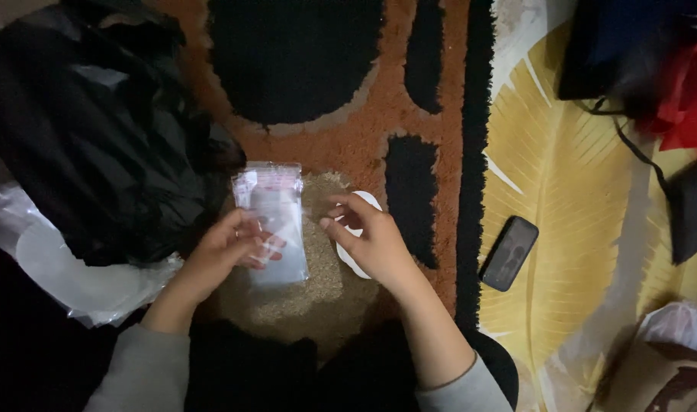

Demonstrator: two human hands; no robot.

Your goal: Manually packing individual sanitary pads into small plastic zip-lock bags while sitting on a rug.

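My left hand (225, 250) holds a small clear plastic bag (275, 221) with a red strip along its top, fingers behind and thumb in front. My right hand (370, 238) sits just right of the bag and pinches a flat white round disc (366, 200), most of which is hidden behind the fingers. Both hands hover over an orange, black and tan shaggy rug (348, 137).
A crumpled black plastic bag (97, 137) lies at the left, with clear plastic packets of white discs (59, 267) below it. A dark phone (509, 253) rests on a yellow leaf-patterned mat (577, 198) to the right. Dark and red cloth (669, 84) fills the upper right corner.
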